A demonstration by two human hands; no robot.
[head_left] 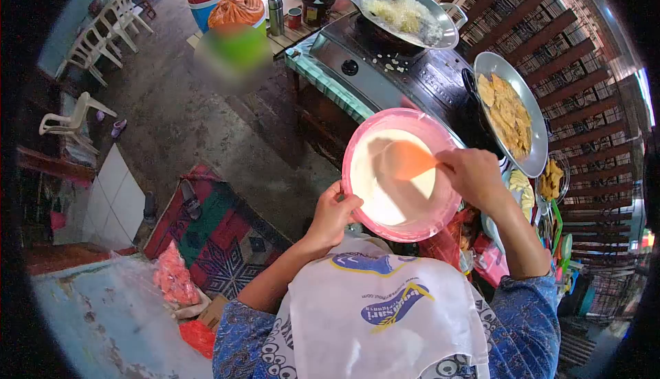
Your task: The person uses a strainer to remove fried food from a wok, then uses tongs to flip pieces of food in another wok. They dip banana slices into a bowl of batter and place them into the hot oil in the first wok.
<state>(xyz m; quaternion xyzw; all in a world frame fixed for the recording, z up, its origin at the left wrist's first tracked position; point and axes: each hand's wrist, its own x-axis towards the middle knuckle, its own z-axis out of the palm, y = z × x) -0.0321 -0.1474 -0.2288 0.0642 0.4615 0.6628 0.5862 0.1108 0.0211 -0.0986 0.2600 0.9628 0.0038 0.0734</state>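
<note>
A pink bowl (353, 131) of pale, creamy batter (375, 200) is held up in front of my chest. My left hand (333, 217) grips its lower left rim, thumb over the edge. Above the bowl's right side, my right hand (474, 178) is closed round the handle of an orange ladle (407, 160), whose head is over the batter. To the right of the bowl, a wok (543, 147) holds golden fried pieces (505, 111). Another wok (447, 35) at the top contains bubbling oil with pale food in it.
A gas stove (364, 76) stands beyond the bowl, with crumbs on its top. A steel flask (276, 16), a red tin (294, 17) and covered containers (237, 9) are on a slatted table. A wooden lattice (584, 83) runs along the right. White chairs (75, 121) stand at far left.
</note>
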